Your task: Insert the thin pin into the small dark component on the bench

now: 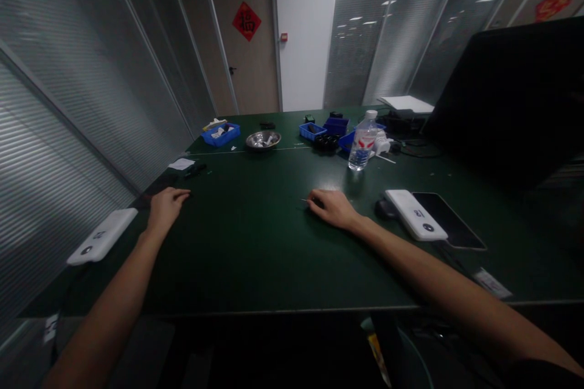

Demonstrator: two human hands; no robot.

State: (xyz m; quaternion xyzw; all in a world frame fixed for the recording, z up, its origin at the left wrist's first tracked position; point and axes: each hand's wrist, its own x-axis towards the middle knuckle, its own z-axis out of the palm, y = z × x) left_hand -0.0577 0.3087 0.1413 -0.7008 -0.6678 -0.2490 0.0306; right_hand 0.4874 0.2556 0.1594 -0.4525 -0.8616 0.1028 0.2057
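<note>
My left hand (165, 205) is over the left part of the dark green table (246, 255). Its fingers are pressed together in a pinch; anything between them is too small and dark to make out. Just beyond it lies a slim black object (195, 171), beside a piece of white paper (181, 164). My right hand (332, 206) rests right of the table's middle, closed. From its fingertips a thin pale rod (303, 200) points left; its kind cannot be told. A wide gap separates the two hands.
White power banks lie at the left (103, 236) and right (416, 214), the latter beside a phone (449, 219). Farther back stand a water bottle (362, 143), a metal bowl (263, 141), a blue tray (221, 135) and more blue bins (312, 130). A large black screen (511, 103) is at right.
</note>
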